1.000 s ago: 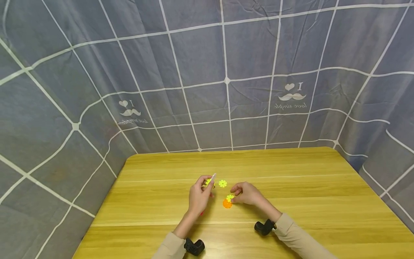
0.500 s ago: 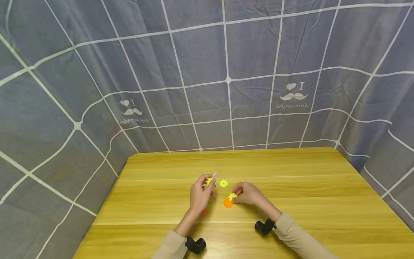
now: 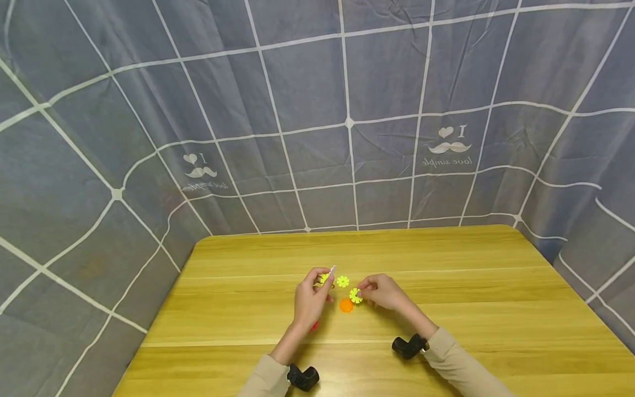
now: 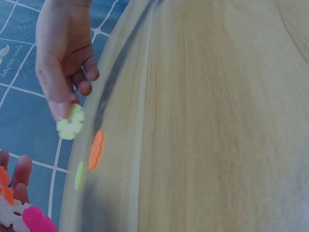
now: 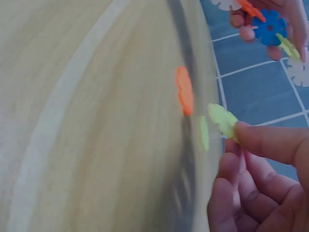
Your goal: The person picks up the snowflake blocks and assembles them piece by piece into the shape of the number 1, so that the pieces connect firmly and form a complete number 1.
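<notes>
My left hand [image 3: 310, 303] grips a cluster of joined notched plastic discs. A blue disc [image 5: 270, 27], an orange disc [image 5: 251, 9], a yellow-green disc [image 5: 288, 47] and a pink disc [image 4: 38, 220] belong to it, along with white ones. Between thumb and fingertips my right hand [image 3: 384, 292] pinches a single yellow-green disc [image 3: 355, 296], raised off the table and apart from the cluster. On the table between the hands lie a loose orange disc [image 3: 346, 305] and, farther back, a loose yellow-green disc [image 3: 343, 282]. My left fingers partly hide the cluster in the head view.
Both hands work over a wood-grain table [image 3: 238, 320]. Behind and beside it hangs a grey curtain [image 3: 317, 160] with a white grid. A black wrist camera [image 3: 303, 378] sits on the left wrist, and another black camera [image 3: 409, 347] on the right.
My right hand has taken the yellow-green disc up from beside the orange disc and moved slightly away from me. The orange disc appears shifted a little farther back. The left hand keeps its grip on the cluster.
</notes>
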The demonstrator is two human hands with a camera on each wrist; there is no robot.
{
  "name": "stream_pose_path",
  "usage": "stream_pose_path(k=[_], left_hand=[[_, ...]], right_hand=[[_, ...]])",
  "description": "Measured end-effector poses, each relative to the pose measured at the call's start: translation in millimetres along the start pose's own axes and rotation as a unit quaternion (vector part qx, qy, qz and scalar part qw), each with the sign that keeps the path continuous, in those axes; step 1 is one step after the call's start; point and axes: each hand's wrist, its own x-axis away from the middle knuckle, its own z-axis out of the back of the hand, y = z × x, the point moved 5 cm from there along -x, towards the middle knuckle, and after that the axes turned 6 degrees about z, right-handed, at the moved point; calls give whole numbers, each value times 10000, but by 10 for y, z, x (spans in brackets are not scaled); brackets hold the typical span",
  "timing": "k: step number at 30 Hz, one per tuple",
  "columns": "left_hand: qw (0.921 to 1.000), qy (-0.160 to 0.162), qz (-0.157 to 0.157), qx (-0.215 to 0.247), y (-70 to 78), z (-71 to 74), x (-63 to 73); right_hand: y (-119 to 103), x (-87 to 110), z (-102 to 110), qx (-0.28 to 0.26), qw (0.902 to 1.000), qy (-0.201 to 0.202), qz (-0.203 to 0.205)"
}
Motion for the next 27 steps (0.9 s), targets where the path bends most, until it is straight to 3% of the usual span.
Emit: stream_pose_path(k=[13,27], left_hand=[[10000,-33,0,67,-19,-36,-25],[9998,-107,-147,69,-4,-60,-22]], right_hand=[[-245,-3,121,228,9918,1221,287],[-482,24,288,-389,9830,1702,562]])
